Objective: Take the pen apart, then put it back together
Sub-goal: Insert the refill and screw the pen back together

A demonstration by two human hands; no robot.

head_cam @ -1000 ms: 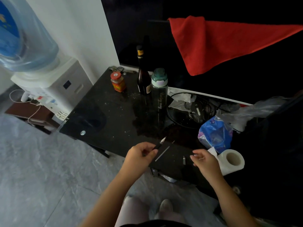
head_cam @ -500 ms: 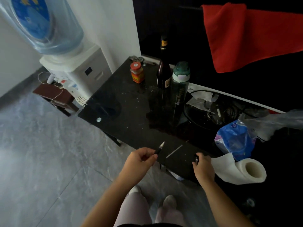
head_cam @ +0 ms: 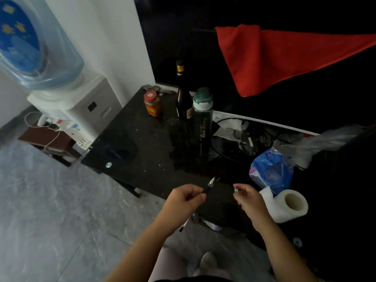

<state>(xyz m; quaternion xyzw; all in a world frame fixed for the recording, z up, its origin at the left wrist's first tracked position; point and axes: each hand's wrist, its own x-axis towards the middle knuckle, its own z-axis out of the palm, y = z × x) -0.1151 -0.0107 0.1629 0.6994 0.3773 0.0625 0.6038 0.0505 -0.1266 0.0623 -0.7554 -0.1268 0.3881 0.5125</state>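
1. Along the far edge of the black table [head_cam: 130, 151]: an orange jar [head_cam: 153, 104] with a red lid, a dark glass bottle [head_cam: 183, 102], and a green water bottle [head_cam: 202, 119], close together.
2. Toward the right edge: tangled black cables [head_cam: 252, 139], a clear plastic bag [head_cam: 325, 141], a blue packet [head_cam: 271, 171], and a roll of white paper [head_cam: 289, 204] at the near right corner, just beside the right hand.
3. Nothing between the two hands except bare tabletop.
4. Left hand [head_cam: 183, 200] closed around the dark pen barrel [head_cam: 208, 187], silvery tip pointing up and away over the near edge.
5. Right hand [head_cam: 249, 197] loosely curled, fingertips pinching a small silvery piece [head_cam: 236, 189]; too small and blurred to identify.
6. Barrel tip and the small piece apart, facing each other above the near edge.
7. Tabletop glossy, dusted with pale specks.
8. Grey tiled floor [head_cam: 50, 210] below; white water dispenser [head_cam: 67, 106] with a blue jug at the left; red cloth [head_cam: 274, 58] hanging against a dark background.
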